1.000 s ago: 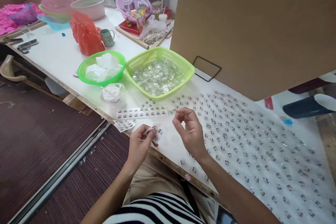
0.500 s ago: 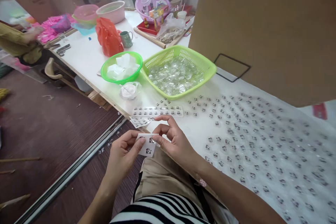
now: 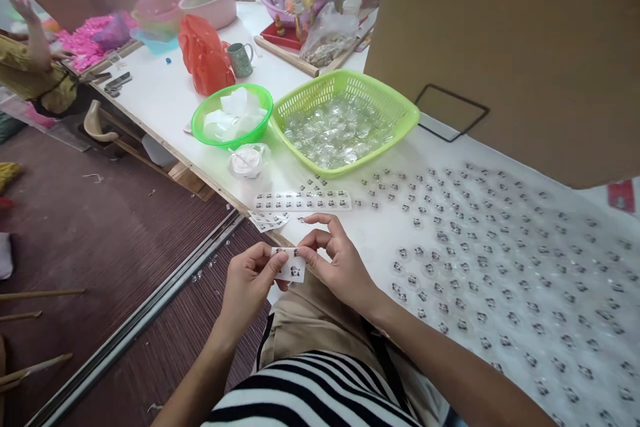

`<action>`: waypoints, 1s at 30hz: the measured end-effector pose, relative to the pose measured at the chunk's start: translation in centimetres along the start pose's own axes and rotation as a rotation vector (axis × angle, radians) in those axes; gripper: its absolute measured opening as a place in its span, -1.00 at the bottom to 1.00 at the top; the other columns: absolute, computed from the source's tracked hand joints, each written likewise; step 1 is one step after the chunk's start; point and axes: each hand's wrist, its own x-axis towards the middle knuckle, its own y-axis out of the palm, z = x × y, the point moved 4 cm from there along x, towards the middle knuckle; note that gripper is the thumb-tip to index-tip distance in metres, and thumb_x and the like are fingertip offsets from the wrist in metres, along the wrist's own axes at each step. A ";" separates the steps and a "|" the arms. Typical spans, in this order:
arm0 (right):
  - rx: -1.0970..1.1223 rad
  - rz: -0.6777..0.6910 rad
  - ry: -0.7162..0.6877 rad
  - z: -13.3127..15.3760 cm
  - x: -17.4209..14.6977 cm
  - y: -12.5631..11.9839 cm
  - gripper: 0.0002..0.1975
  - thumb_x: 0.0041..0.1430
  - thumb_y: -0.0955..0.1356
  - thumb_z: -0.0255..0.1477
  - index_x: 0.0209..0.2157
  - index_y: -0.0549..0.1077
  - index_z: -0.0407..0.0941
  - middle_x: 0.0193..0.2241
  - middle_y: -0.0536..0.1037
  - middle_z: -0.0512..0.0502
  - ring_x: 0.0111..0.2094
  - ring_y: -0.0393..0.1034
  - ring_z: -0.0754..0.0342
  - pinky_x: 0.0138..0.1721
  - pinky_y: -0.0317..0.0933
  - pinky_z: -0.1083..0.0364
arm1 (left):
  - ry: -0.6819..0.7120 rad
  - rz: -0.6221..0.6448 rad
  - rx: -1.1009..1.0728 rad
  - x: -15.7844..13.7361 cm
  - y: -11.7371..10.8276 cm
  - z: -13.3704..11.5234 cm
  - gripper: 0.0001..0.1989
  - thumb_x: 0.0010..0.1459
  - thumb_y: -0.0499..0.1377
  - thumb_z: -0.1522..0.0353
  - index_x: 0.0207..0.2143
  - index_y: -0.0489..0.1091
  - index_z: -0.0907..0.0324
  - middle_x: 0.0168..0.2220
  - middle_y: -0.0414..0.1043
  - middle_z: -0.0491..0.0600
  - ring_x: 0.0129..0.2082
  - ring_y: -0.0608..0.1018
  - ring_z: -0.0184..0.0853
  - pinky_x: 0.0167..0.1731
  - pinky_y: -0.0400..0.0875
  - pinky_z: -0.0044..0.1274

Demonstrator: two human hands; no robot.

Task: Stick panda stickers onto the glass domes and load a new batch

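A small white sheet of panda stickers (image 3: 289,273) is held over my lap at the table's near edge. My left hand (image 3: 251,288) pinches its left side between thumb and fingers. At its upper right corner, my right hand (image 3: 345,267) pinches with thumb and index finger; whether a sticker is loose there is hidden by the fingers. On the table just beyond lie a strip of panda stickers (image 3: 303,201) and a smaller sticker sheet (image 3: 269,221). Many clear round pieces with panda pictures (image 3: 483,260) are spread over the table to the right.
A yellow-green basket (image 3: 345,170) holds clear round pieces. Beside it stand a green bowl (image 3: 200,130) with white paper, a small bagged tub (image 3: 246,162), a red plastic bag (image 3: 204,57) and a mug (image 3: 241,60). A large cardboard sheet (image 3: 520,40) stands right; another person's sleeve (image 3: 25,67) shows left.
The sticker sheet now looks tilted flatter, and my hands have come closer together around it. My left hand has shifted right. The other person at the left has raised a hand.
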 end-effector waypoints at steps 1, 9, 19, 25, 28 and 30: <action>-0.045 -0.030 -0.010 -0.1 -0.1 -0.5 -0.62 0.23 0.33 -0.47 0.05 0.17 0.01 -0.38 0.49 0.06 -0.35 0.38 0.11 -0.22 0.25 0.06 | 0.006 0.008 0.001 0.2 0.4 0.3 -0.71 0.21 0.24 0.24 -0.50 0.34 0.21 -0.62 0.43 -0.14 -0.61 0.49 -0.43 -0.57 0.34 -0.64; -0.232 -0.082 -0.105 0.3 -0.8 -2.4 -0.57 0.18 0.35 -0.54 0.04 0.20 0.00 -0.37 0.47 0.06 -0.33 0.33 0.10 -0.15 0.22 0.03 | 0.032 0.048 0.076 1.2 1.5 1.2 -0.67 0.22 0.22 0.22 -0.53 0.32 0.20 -0.63 0.43 -0.15 -0.61 0.45 -0.44 -0.55 0.29 -0.64; -0.041 -0.094 -0.075 -0.5 -0.4 -2.1 -0.38 0.18 0.36 -0.50 0.19 0.04 0.07 -0.12 0.46 -0.05 -0.25 0.43 0.09 -0.12 0.25 -0.02 | 0.041 0.135 0.185 1.6 3.2 1.5 -0.65 0.21 0.22 0.21 -0.57 0.30 0.19 -0.66 0.40 -0.15 -0.63 0.45 -0.43 -0.57 0.23 -0.63; -0.054 -0.232 -0.090 0.2 -0.5 -4.5 -0.38 0.20 0.36 -0.47 0.20 0.02 0.08 -0.16 0.40 -0.05 -0.25 0.40 0.08 -0.12 0.33 -0.03 | 0.072 0.192 0.225 2.2 3.9 1.7 -0.66 0.24 0.18 0.21 -0.54 0.33 0.19 -0.63 0.47 -0.11 -0.60 0.44 -0.42 -0.53 0.26 -0.63; -0.136 -0.350 -0.104 -0.3 -0.3 -8.0 -0.33 0.21 0.36 -0.46 0.23 -0.05 0.10 -0.12 0.38 -0.07 -0.26 0.40 0.08 -0.08 0.33 -0.07 | 0.060 0.183 0.196 2.4 3.8 2.4 -0.65 0.25 0.17 0.20 -0.55 0.28 0.18 -0.62 0.47 -0.11 -0.60 0.46 -0.41 -0.52 0.28 -0.62; -0.218 -0.392 -0.078 -1.9 -0.2 -10.3 -0.29 0.19 0.37 -0.44 0.24 -0.09 0.11 -0.10 0.36 -0.08 -0.30 0.40 0.10 -0.08 0.32 -0.07 | 0.049 0.180 0.176 2.6 3.7 2.8 -0.64 0.25 0.17 0.19 -0.55 0.27 0.17 -0.61 0.48 -0.10 -0.59 0.48 -0.40 -0.51 0.30 -0.61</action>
